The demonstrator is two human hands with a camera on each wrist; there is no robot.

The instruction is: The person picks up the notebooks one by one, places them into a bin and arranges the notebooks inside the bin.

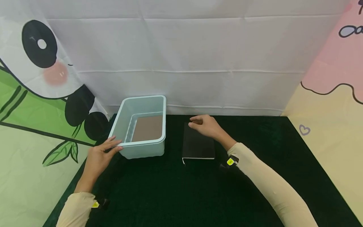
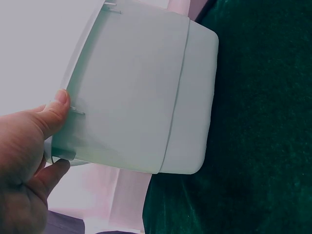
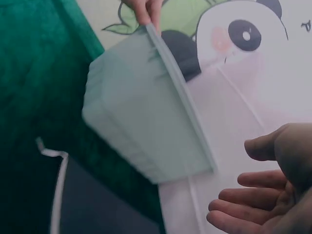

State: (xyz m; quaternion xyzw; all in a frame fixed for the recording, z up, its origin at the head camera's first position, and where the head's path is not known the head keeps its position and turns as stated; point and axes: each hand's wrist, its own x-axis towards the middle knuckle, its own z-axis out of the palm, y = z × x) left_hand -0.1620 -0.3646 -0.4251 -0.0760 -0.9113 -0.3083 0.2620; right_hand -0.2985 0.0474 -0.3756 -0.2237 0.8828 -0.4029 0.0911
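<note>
On my left, my left hand (image 1: 97, 157) rests against the near left corner of the pale blue rectangular plastic bin (image 1: 141, 127), thumb and fingertips touching its rim, fingers fairly straight. A flat brown card (image 1: 148, 127) lies on the bin's floor. Just right of the bin, a black rectangular notebook (image 1: 198, 145) lies on the dark green cloth-covered table (image 1: 255, 176). My right hand (image 1: 205, 125) hovers over the notebook's far edge, fingers loosely curled, gripping nothing.
</note>
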